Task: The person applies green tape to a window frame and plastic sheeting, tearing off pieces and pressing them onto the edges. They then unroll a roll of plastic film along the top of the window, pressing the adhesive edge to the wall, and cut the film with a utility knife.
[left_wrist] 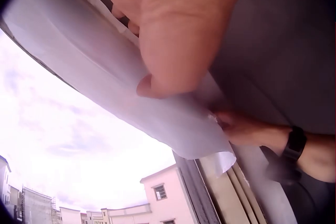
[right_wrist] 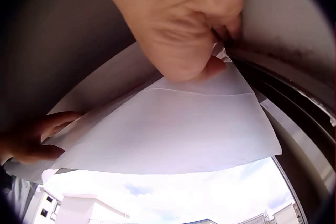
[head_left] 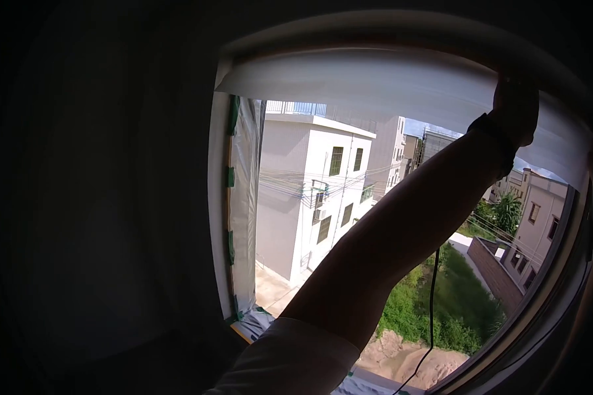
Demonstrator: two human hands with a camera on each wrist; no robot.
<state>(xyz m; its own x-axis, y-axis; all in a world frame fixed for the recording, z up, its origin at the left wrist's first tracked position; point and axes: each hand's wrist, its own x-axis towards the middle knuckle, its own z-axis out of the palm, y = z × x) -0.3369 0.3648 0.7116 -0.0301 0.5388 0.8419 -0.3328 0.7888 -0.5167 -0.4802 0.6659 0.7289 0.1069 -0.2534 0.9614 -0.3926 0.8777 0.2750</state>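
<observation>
A white sheet [head_left: 375,76] hangs across the top of a window opening. In the head view one arm reaches up across the window, its dark hand [head_left: 517,108] at the sheet's upper edge. My left hand [left_wrist: 178,35] lies against the sheet [left_wrist: 115,77], thumb on its face and fingers by its upper edge. From the right wrist view, the same left hand [right_wrist: 39,137] shows fairly straight fingers touching the sheet. My right hand [right_wrist: 194,24] pinches the sheet's upper corner at the frame, fingers curled and thumb underneath. A black band [left_wrist: 294,142] circles the right wrist.
Green tape pieces [head_left: 230,178] fix silvery plastic film [head_left: 246,210] along the window's left side. The window frame [left_wrist: 231,192] runs down beside the sheet's curled end. A black cord [head_left: 433,296] hangs below the arm. Outside stand a white building [head_left: 290,145] and grass.
</observation>
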